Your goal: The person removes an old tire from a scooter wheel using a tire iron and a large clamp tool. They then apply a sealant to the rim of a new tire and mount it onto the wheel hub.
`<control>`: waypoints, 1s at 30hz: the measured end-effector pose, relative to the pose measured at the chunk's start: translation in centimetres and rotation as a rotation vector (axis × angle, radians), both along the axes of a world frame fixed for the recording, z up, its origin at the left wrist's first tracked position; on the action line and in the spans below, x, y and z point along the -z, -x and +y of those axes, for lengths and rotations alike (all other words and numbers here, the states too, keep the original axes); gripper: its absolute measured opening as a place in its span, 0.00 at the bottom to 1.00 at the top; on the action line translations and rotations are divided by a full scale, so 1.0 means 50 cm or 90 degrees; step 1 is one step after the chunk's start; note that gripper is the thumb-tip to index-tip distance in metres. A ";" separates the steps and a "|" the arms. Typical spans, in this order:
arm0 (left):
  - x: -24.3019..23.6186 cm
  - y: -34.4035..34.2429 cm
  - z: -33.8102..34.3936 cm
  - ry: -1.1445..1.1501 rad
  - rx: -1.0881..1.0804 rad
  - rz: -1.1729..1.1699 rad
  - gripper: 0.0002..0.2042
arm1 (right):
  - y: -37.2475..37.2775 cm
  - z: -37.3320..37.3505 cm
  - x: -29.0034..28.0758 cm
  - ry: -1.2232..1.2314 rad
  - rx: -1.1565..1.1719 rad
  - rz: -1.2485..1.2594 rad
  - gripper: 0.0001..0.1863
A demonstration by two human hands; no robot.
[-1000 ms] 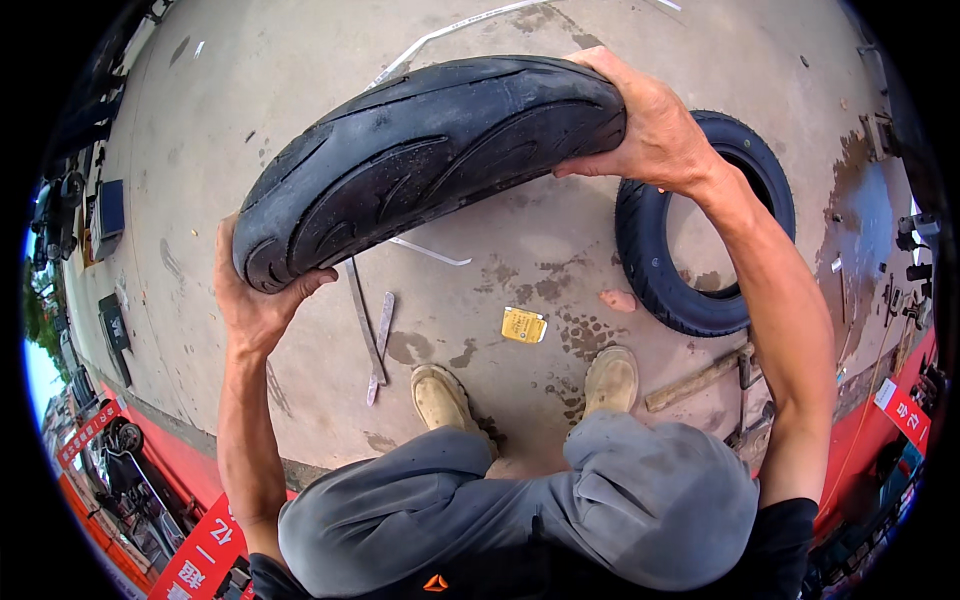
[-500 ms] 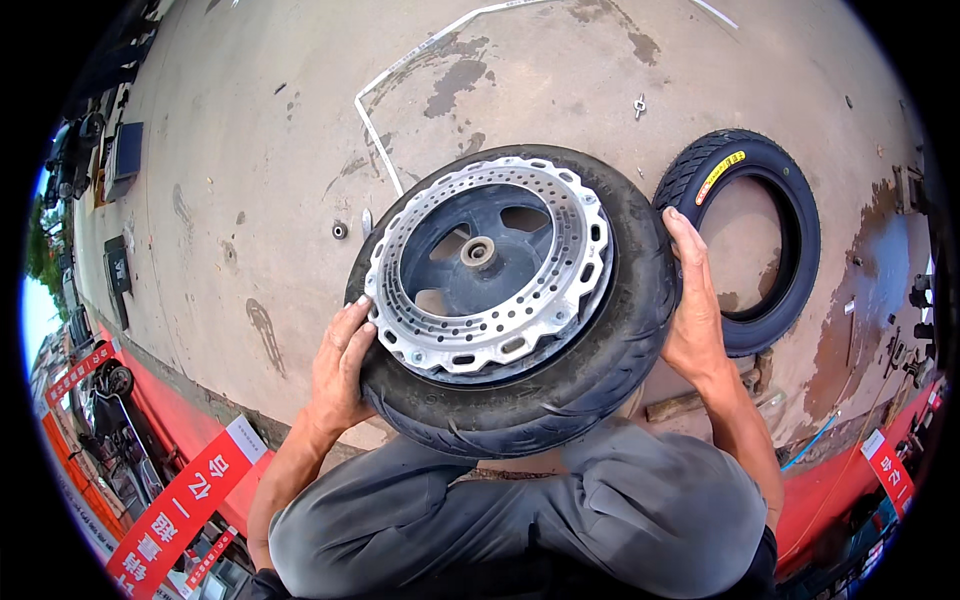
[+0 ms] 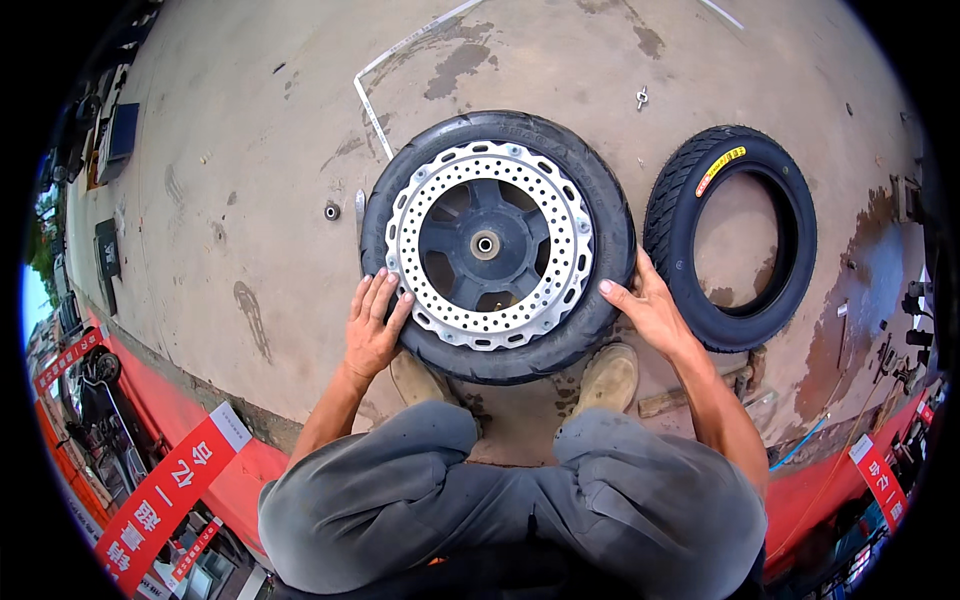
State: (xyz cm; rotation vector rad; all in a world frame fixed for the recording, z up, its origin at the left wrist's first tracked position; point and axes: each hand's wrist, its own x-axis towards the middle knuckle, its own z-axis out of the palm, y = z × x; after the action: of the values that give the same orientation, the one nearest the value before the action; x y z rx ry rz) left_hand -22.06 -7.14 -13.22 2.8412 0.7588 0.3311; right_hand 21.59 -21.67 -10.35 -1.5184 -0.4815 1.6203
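Tilted a moment ago, the one wheel [image 3: 486, 245] now lies level toward the concrete floor's [image 3: 260, 120] near edge, beside one loose tyre [image 3: 672, 240]. Left hand [image 3: 371, 338] and right hand [image 3: 655, 312] rest on the wheel, thumbs and fingers apart; two boots [image 3: 608, 380] flank its near side.

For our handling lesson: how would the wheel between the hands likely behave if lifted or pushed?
The wheel would probably feel heavy, given its metal disc and tyre. Its dark spoked centre suggests it would stay stiff. Lying on its side, it would likely slide rather than roll.
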 end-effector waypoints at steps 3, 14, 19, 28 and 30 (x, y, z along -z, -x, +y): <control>0.018 -0.031 0.039 -0.009 -0.024 0.045 0.35 | -0.029 0.066 -0.003 0.033 -0.026 -0.124 0.47; -0.001 0.121 -0.010 0.277 -0.538 0.153 0.23 | 0.003 0.087 -0.026 -0.052 0.050 -0.247 0.24; 0.053 0.095 -0.008 0.401 -0.614 0.119 0.22 | 0.078 0.094 -0.087 -0.097 -0.003 -0.247 0.19; 0.062 0.186 0.015 0.331 -0.603 0.154 0.18 | 0.089 -0.014 -0.140 -0.119 -0.010 -0.267 0.16; 0.024 0.246 0.025 0.430 -0.613 0.060 0.17 | 0.091 -0.025 -0.140 -0.098 -0.029 -0.258 0.17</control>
State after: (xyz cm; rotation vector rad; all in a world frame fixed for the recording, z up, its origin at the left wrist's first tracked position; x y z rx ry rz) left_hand -34.36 -5.91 -14.43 1.7211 1.8041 0.0272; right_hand 17.05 -22.94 -3.35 -1.7309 -0.8469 1.2735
